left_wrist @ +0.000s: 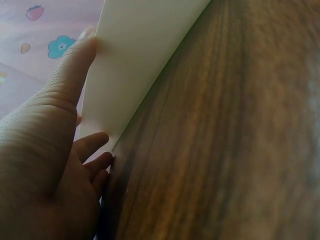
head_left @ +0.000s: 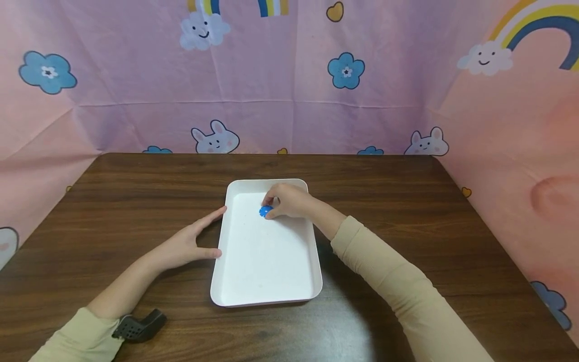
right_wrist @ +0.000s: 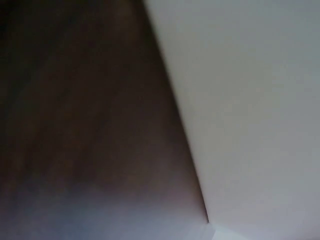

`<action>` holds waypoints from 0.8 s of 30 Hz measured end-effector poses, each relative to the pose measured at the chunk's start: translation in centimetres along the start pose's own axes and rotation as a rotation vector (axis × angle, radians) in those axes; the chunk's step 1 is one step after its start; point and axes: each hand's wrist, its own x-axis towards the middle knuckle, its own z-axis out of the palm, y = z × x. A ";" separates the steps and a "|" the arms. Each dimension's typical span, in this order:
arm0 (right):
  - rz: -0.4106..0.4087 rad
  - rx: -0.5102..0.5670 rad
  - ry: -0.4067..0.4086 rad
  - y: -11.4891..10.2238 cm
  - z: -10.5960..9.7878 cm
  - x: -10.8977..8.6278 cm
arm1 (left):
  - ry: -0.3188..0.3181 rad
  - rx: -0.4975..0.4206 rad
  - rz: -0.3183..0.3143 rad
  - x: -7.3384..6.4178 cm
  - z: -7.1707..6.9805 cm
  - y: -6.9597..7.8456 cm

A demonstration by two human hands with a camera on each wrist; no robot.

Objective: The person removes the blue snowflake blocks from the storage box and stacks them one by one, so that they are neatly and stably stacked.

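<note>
A shallow white tray (head_left: 267,261) lies lengthwise on the table. Inside its far half, my right hand (head_left: 288,201) pinches a small blue disc (head_left: 265,211) with a notched edge between thumb and fingers. Whether the disc touches the tray floor, I cannot tell. My left hand (head_left: 183,247) is spread against the tray's left side, thumb and fingertip touching the rim. Up close in the left wrist view, the left hand (left_wrist: 65,130) lies along the tray's outer wall (left_wrist: 135,55). The right wrist view has only the tray wall (right_wrist: 250,110) and dark wood; the hand is out of it.
The brown wooden table (head_left: 398,216) extends on all sides of the tray. A pink and purple patterned cloth (head_left: 271,65) hangs behind and beside it. A black strap device (head_left: 140,326) sits at the left wrist.
</note>
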 end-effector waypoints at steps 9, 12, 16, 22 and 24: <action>-0.042 0.026 0.055 0.2 0.1 -0.2 | 0.006 -0.002 -0.020 0.0 0.2 -0.2; -0.060 0.048 0.076 0.1 0.0 -0.4 | 0.006 -0.003 -0.017 0.0 0.1 -0.1; -0.103 0.044 0.105 0.1 -0.3 -0.8 | 0.007 0.001 -0.017 0.0 0.0 0.0; -0.149 -0.018 0.173 0.0 -1.4 -1.9 | 0.006 0.014 -0.008 0.0 0.0 0.0; -0.149 -0.015 0.183 -0.1 -1.9 -2.4 | 0.006 0.018 -0.005 0.0 0.0 0.0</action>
